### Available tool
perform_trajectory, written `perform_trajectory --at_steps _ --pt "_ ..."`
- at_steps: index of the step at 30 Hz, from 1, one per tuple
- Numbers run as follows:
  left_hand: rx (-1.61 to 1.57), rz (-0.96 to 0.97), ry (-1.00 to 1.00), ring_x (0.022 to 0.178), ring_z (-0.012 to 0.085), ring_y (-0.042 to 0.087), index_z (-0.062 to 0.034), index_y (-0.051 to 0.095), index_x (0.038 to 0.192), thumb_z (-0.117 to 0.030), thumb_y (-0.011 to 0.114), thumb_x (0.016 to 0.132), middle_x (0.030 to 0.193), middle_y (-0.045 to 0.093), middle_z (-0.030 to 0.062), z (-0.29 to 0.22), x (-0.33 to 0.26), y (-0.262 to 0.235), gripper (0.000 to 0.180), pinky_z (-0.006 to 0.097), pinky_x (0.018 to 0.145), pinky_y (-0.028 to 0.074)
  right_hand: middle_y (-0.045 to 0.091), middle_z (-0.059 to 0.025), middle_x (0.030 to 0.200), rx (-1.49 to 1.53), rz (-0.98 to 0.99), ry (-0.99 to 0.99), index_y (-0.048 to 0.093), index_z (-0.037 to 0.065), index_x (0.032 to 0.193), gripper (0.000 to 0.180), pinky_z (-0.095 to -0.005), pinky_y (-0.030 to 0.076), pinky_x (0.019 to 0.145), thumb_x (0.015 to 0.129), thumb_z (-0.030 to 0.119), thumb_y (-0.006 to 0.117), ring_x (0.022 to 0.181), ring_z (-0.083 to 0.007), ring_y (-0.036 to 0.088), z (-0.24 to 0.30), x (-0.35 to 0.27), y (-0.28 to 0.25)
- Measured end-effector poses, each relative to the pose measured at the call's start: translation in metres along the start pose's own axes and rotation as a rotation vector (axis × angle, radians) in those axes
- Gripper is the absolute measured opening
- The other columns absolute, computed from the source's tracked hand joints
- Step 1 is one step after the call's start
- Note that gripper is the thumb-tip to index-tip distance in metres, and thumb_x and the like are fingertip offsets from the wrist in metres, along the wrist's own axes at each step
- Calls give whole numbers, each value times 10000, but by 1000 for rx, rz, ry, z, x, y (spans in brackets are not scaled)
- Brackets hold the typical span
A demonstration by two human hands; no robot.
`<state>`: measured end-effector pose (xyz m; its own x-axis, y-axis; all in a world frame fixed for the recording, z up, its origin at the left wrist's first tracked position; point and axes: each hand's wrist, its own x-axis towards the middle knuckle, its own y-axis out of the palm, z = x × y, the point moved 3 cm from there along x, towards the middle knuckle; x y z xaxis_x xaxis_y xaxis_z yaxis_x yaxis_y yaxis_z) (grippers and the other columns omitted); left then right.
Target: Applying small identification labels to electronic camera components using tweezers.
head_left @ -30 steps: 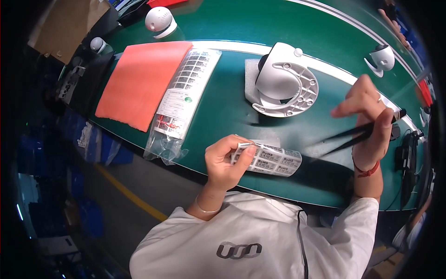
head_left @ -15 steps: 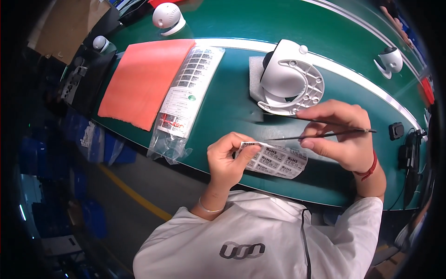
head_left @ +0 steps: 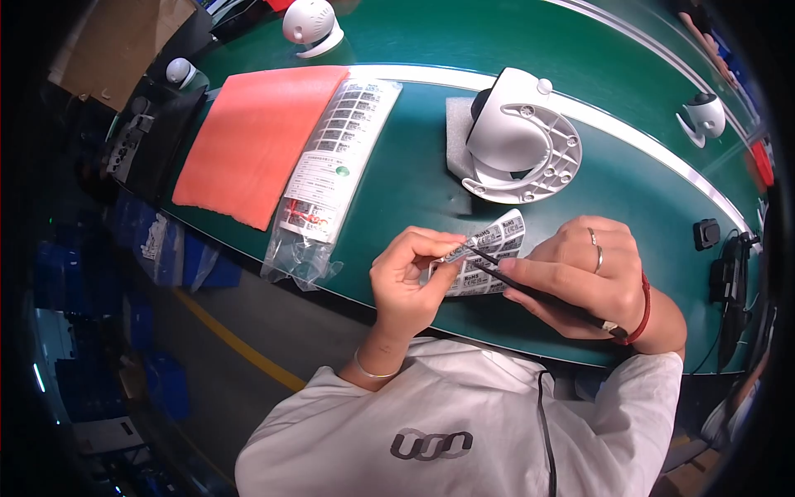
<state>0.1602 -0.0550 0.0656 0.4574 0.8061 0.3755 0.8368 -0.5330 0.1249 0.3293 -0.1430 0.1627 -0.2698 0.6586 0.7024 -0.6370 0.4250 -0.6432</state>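
My left hand (head_left: 411,277) pinches the left edge of a sheet of silver-grey labels (head_left: 501,242), which is bent and held above the green bench. In my right hand (head_left: 580,277) are black tweezers (head_left: 546,300), their arms squeezed close together. The tweezer tips meet the label sheet right beside my left fingertips; whether they grip a label there I cannot make out. Just beyond my hands lies a white camera-like device (head_left: 530,149) with its ribbed round base facing up, resting against a white foam block (head_left: 457,137).
An orange foam sheet (head_left: 257,141) and a plastic bag of label sheets (head_left: 335,157) lie on the left of the bench (head_left: 406,182). White devices (head_left: 311,25) stand on the green surface beyond the pale strip. A small black block (head_left: 706,234) sits at the right.
My right hand has moved down and left, and the spread tweezers have closed with their tips at the labels. The label sheet has swung upward at its right end.
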Motion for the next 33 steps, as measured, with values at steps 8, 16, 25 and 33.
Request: perform_trajectory --at_steps 8,16,25,33 --pt "34 32 7 1032 204 637 53 586 1090 173 613 804 1100 639 176 2 0 0 312 285 883 523 582 18 624 -58 -6 -26 717 40 848 230 -256 392 474 627 33 778 529 -120 556 -2 -1 -4" --pt "81 91 -265 1047 197 649 40 508 1271 86 654 832 1143 659 182 23 -21 -14 465 292 883 537 598 -13 639 -316 40 -13 694 -12 846 239 -264 444 516 610 13 718 554 -145 587 6 -6 -12" --pt "113 161 -278 1000 185 664 46 532 1211 77 671 813 1113 668 179 22 -16 -11 423 276 844 551 614 -46 677 -474 24 123 681 0 937 282 -292 454 524 666 -26 753 560 -188 576 -11 -32 16" --pt "86 176 -272 992 183 664 51 534 1204 76 662 819 1111 664 186 23 -17 -12 407 276 837 553 626 -37 687 -508 -15 125 684 3 930 268 -290 460 541 662 14 703 551 -172 572 -24 -40 31"
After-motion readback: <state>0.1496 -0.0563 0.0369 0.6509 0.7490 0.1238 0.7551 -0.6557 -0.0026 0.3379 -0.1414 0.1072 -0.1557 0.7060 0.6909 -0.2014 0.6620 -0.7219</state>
